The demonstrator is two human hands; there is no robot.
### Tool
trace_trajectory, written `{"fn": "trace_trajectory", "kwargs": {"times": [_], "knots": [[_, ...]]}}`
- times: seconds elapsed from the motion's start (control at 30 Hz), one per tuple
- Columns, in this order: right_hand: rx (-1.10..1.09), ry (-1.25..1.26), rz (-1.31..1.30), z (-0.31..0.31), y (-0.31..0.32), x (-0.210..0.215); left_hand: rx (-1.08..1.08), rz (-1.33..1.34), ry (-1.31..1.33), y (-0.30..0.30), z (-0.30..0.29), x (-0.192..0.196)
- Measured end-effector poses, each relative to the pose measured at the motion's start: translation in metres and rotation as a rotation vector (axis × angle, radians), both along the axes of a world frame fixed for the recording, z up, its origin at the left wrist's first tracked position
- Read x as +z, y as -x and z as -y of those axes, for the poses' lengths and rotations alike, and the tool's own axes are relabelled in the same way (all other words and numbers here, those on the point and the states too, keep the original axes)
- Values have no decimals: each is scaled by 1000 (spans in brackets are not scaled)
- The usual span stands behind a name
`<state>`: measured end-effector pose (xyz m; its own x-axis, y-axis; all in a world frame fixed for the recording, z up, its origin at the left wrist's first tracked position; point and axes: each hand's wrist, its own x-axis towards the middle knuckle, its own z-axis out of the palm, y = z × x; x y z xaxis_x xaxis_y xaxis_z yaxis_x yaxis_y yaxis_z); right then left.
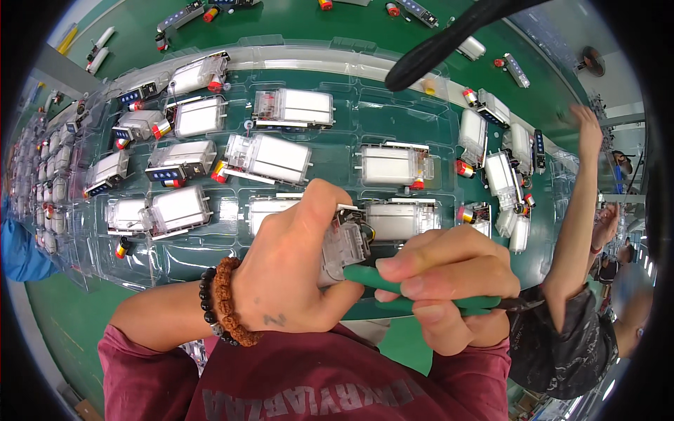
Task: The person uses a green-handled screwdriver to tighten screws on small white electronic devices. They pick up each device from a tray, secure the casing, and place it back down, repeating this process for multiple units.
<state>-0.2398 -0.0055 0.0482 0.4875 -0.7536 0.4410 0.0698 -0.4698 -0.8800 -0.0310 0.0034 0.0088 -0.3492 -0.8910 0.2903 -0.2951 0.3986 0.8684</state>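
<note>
My left hand (281, 259) is closed around a small device housing (345, 245) of clear plastic, with thin wires and a circuit part at its top end. Close against it on the right, my right hand (467, 270) grips a green-handled hand tool (361, 276) that looks like pliers. One green handle end reaches the lower side of the housing, and dark metal (523, 304) sticks out past my fingers at the other end. Whether the handle touches the housing, I cannot tell. My fingers hide part of both things.
Clear plastic trays (337, 151) hold several white-and-clear device units (390, 166) with red-and-yellow cylinders. Stacked trays (53, 168) stand at left. More units lie on the green table (295, 28). A black strap-like object (435, 52) hangs above. At right, a co-worker's raised arm (576, 203) is near.
</note>
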Motion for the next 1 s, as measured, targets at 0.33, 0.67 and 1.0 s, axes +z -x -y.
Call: {"fn": "trace_trajectory", "kwargs": {"times": [0.33, 0.67, 1.0], "knots": [[-21, -6, -14, 1, -4, 0, 26, 27, -20, 0, 0, 3], [-83, 90, 18, -1, -7, -6, 39, 23, 5, 1, 2, 4], [-63, -195, 175, -6, -5, 2, 11, -11, 23, -1, 2, 3]]}}
